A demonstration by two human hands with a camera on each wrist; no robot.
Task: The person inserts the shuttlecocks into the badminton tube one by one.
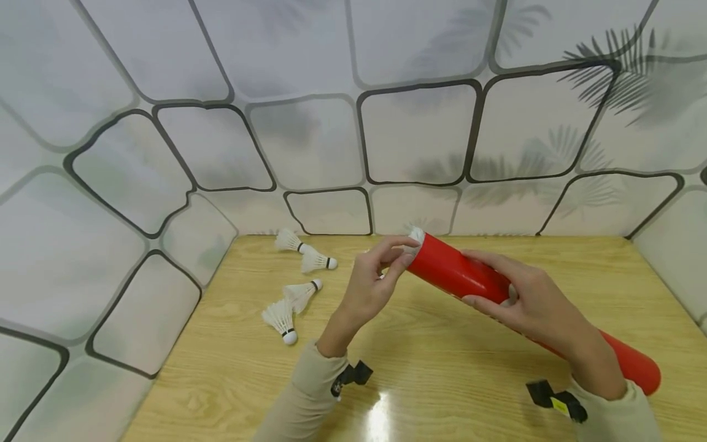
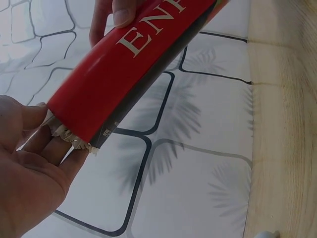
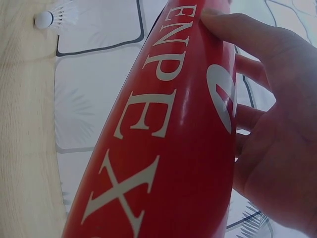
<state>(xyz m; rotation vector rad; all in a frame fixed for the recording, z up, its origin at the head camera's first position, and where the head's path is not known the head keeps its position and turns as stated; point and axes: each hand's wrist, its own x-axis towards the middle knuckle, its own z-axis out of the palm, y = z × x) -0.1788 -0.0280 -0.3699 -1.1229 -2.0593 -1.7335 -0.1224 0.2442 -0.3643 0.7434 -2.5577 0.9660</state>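
A long red tube with large pale letters slants across the head view, its mouth raised toward the left. My right hand grips it around the middle, and the right wrist view shows the thumb and fingers wrapped about the lettered side. White feathers of a shuttlecock stick out of the tube's mouth. My left hand pinches these feathers between thumb and fingers right at the rim. The rest of that shuttlecock is hidden inside the tube.
Several white shuttlecocks lie on the wooden table at the left, including one near the front and one at the back. A patterned wall covering rises behind and at the left and right sides of the table.
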